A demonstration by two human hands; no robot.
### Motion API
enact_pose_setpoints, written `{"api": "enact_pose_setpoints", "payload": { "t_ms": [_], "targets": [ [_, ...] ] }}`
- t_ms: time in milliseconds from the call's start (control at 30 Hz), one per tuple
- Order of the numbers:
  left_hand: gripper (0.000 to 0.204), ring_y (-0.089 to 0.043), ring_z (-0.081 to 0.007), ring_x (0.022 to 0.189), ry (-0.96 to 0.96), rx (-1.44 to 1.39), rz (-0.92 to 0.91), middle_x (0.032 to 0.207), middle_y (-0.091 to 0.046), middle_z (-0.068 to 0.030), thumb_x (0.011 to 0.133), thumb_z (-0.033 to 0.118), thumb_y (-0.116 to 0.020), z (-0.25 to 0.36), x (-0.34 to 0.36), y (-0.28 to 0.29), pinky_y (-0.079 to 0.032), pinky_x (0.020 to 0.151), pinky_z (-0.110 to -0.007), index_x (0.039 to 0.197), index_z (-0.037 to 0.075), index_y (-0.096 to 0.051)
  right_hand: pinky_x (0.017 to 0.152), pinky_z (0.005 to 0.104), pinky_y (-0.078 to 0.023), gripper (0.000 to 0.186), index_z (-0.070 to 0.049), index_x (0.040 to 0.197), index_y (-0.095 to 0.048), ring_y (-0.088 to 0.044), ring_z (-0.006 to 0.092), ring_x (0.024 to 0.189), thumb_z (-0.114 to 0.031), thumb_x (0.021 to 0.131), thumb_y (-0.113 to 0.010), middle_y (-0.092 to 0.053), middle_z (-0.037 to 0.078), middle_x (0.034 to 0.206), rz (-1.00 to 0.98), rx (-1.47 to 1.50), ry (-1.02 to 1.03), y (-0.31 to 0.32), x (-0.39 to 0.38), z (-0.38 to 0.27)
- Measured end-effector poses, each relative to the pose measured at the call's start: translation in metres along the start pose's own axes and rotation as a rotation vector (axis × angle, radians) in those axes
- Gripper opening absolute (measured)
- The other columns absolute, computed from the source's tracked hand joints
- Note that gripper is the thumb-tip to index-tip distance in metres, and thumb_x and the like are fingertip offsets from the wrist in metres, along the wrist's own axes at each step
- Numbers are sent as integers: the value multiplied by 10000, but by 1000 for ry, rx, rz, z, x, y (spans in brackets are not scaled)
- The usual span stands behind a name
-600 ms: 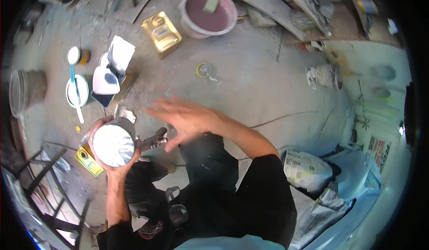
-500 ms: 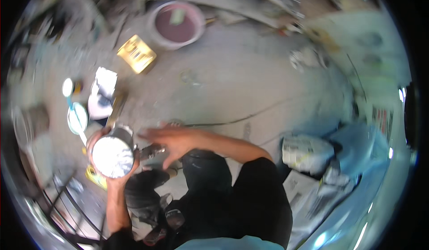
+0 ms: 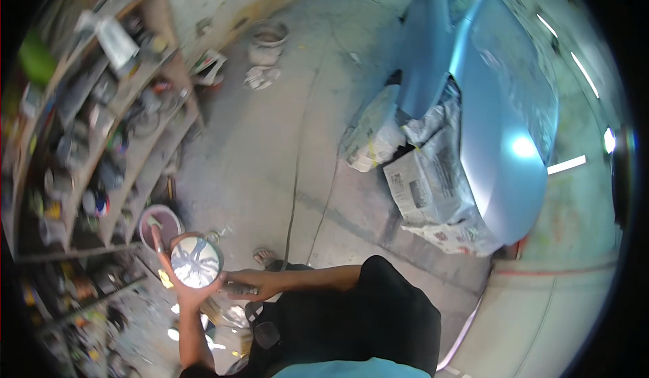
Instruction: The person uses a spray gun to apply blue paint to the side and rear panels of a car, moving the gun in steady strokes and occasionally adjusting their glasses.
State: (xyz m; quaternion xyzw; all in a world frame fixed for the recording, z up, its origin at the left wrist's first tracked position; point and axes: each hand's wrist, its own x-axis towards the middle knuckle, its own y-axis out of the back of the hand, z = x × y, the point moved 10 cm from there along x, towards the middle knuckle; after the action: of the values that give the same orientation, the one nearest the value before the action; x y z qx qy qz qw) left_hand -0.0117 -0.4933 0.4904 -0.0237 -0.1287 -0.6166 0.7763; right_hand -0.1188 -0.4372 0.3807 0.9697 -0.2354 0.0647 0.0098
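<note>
My left hand [image 3: 189,293] is wrapped round a metal cup [image 3: 196,262] with a pale silvery top, low at centre-left. The cup is on a dark spray gun [image 3: 240,290]; my right hand [image 3: 267,283] is closed on the gun just right of the cup. Behind the cup, a pinkish tub [image 3: 160,214] of liquid stands on the floor, partly covered from my view.
Wooden shelves [image 3: 142,145] crowded with cans and containers line the left. A glossy blue car body [image 3: 500,175], partly masked with newspaper [image 3: 422,189], fills the right. A bucket [image 3: 267,50] stands by the back wall [image 3: 236,0]. A cable [image 3: 296,195] runs along the floor [image 3: 257,141].
The view has swung to the right, bringing the blue car body and the shelves fully in. My right hand's spread fingers have closed on the spray gun.
</note>
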Motion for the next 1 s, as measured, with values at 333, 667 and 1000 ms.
{"api": "enact_pose_setpoints", "payload": {
  "t_ms": [333,667,1000],
  "targets": [
    [1249,-392,-294,1372,-38,-338,-583,1526,-328,-220,647,375,-895,47,200,-210,-312,1123,-396,1547,17,-107,748,342,-489,338,-20,1199,-594,-618,185,833,-239,947,-643,-666,129,929,854,-201,-65,248,-41,-112],
    [736,-532,-249,1239,248,-270,-1003,1373,-532,-177,861,137,-732,-81,336,-296,-387,1067,-372,1468,-26,-348,553,298,-446,309,-51,1084,-618,-559,118,602,-326,946,-653,-610,30,719,1591,-107,-268,424,-100,-108],
    [214,-588,-84,789,123,48,-1894,872,-682,-1,912,240,-697,-52,357,-492,-467,685,-261,997,45,-722,420,240,-416,354,12,1229,-566,-541,81,451,-261,1008,-528,-671,63,907,2084,45,-245,535,-122,-178]
  ]
}}
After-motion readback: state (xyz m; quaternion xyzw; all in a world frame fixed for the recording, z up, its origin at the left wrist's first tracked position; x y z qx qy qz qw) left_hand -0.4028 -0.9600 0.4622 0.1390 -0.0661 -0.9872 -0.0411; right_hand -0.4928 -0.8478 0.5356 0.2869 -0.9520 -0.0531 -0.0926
